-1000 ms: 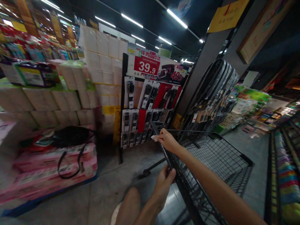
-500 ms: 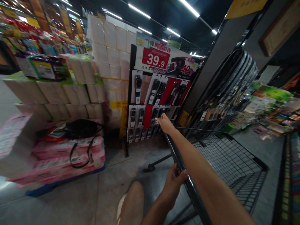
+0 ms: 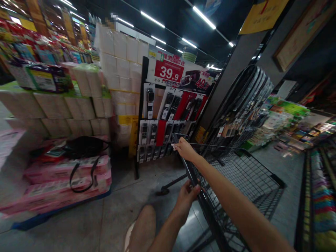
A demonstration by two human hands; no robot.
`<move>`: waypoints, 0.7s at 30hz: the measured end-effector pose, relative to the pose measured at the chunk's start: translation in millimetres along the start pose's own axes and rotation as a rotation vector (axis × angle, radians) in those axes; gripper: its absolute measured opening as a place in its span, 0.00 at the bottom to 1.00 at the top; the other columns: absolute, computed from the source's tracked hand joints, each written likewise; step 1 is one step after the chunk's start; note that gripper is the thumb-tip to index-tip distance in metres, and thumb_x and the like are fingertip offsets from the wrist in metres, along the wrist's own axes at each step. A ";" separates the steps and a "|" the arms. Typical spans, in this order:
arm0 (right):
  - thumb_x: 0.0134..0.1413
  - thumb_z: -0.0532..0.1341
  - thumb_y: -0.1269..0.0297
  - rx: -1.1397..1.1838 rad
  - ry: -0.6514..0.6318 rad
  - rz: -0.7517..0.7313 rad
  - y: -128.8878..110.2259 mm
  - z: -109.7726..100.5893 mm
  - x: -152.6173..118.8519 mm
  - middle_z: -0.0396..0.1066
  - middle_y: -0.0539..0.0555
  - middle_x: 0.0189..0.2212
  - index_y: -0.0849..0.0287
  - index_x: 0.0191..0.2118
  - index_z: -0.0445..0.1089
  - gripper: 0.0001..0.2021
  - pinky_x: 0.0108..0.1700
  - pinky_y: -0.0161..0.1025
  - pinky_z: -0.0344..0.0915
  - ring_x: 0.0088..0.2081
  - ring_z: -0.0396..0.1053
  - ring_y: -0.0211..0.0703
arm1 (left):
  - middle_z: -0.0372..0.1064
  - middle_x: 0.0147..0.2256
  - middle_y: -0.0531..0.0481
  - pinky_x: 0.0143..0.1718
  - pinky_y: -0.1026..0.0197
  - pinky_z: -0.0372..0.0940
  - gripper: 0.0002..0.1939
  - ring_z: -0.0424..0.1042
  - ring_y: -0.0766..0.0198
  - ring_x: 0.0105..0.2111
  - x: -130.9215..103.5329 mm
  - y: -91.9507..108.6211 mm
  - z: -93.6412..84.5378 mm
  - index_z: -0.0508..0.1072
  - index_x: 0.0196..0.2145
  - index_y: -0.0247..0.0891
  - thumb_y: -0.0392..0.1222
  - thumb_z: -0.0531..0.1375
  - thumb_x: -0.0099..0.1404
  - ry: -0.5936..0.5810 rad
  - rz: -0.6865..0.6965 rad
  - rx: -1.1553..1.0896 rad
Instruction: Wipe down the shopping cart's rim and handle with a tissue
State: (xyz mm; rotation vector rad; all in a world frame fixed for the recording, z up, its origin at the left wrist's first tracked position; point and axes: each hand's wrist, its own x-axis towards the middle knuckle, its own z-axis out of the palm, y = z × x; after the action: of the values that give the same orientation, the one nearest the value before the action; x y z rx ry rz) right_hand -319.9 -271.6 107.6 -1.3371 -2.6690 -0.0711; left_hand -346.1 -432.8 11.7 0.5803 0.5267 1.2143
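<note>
A black wire shopping cart (image 3: pixel 252 175) stands in front of me, turned to my right. My left hand (image 3: pixel 186 196) is wrapped around the middle of its dark handle bar (image 3: pixel 210 213), thumb over the top. My right hand (image 3: pixel 183 148) lies at the far end of that bar, fingers closed. A small white crumpled piece, like a tissue (image 3: pixel 173 146), pokes out from its fingers. Just beyond the right hand, a dark flat part is at the cart's corner. The right forearm crosses over the cart's near side and hides part of the basket.
A belt rack (image 3: pixel 164 131) with a price sign (image 3: pixel 168 71) stands just ahead. Left are stacked paper packs (image 3: pixel 52 105) and pink boxes (image 3: pixel 68 182) on a blue pallet, with a black bag (image 3: pixel 84 147) on top. Dark hanging goods (image 3: pixel 241 94) line the pillar.
The view has turned slightly, so surroundings shift left and a little down. Both hands stay on the handle bar. The dark flat part beside my right hand now shows more clearly.
</note>
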 end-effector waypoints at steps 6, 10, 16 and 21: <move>0.60 0.56 0.74 0.042 -0.009 -0.063 -17.6 -13.7 -72.8 0.65 0.54 0.36 0.63 0.36 0.73 0.08 0.43 0.37 0.64 0.38 0.65 0.38 | 0.70 0.33 0.51 0.37 0.57 0.67 0.20 0.69 0.67 0.30 -4.2 -13.3 -27.6 0.69 0.44 0.35 0.55 0.55 0.66 0.064 -0.125 -0.041; 0.58 0.56 0.76 0.065 -0.016 -0.064 -34.7 -19.9 -127.3 0.63 0.54 0.35 0.62 0.38 0.74 0.10 0.39 0.35 0.63 0.36 0.63 0.39 | 0.69 0.33 0.52 0.35 0.58 0.68 0.19 0.69 0.68 0.29 -8.6 -13.0 -51.8 0.69 0.42 0.35 0.54 0.54 0.67 0.141 -0.163 0.003; 0.58 0.53 0.77 0.092 -0.008 -0.017 -61.5 -32.0 -212.0 0.64 0.56 0.37 0.62 0.43 0.70 0.12 0.41 0.36 0.64 0.38 0.64 0.41 | 0.69 0.36 0.51 0.33 0.60 0.68 0.17 0.69 0.68 0.31 3.7 5.3 -54.8 0.69 0.43 0.35 0.52 0.56 0.67 0.196 -0.127 0.117; 0.58 0.52 0.78 0.053 0.073 -0.057 -63.4 -30.2 -270.8 0.66 0.55 0.36 0.61 0.47 0.68 0.14 0.36 0.32 0.64 0.35 0.66 0.39 | 0.69 0.35 0.51 0.34 0.60 0.68 0.16 0.69 0.68 0.31 7.3 14.7 -32.3 0.69 0.43 0.35 0.51 0.56 0.67 0.192 -0.055 0.228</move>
State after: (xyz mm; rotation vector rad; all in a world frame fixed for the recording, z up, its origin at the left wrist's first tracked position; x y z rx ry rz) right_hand -207.4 -527.5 95.9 -1.2196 -2.6291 -0.0534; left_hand -375.8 -418.0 -3.0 0.6411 0.8461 1.1718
